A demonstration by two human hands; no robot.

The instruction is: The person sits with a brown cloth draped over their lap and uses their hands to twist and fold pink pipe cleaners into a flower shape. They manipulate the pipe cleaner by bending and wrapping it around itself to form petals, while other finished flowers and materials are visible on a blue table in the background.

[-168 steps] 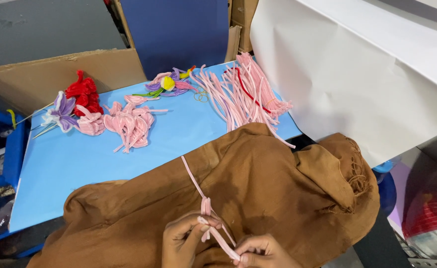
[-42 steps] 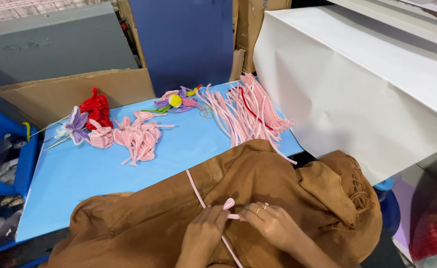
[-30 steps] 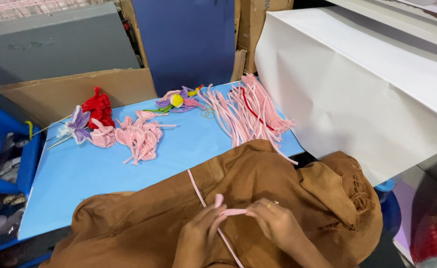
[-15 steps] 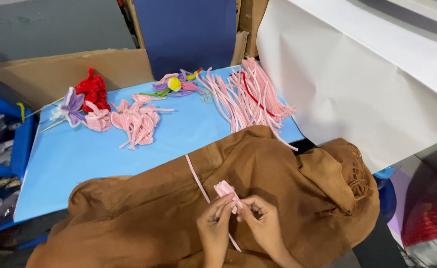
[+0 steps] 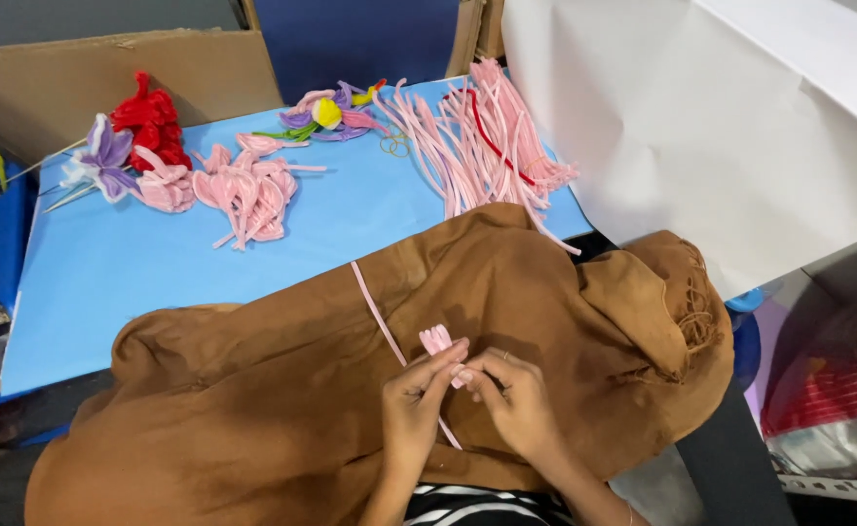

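So your left hand [image 5: 414, 404] and right hand [image 5: 511, 399] both pinch a fuzzy pink pipe cleaner [image 5: 435, 340], folded into small loops, over soft brown cloth [image 5: 253, 390].

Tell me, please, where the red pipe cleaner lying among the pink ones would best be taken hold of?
Probably at its far end, coming from the table's back edge. The red pipe cleaner lies in the pile of pink pipe cleaners; its upper part rests on top and looks exposed, while pink strands seem to cross its near end, so pulling along its length should disturb them least.
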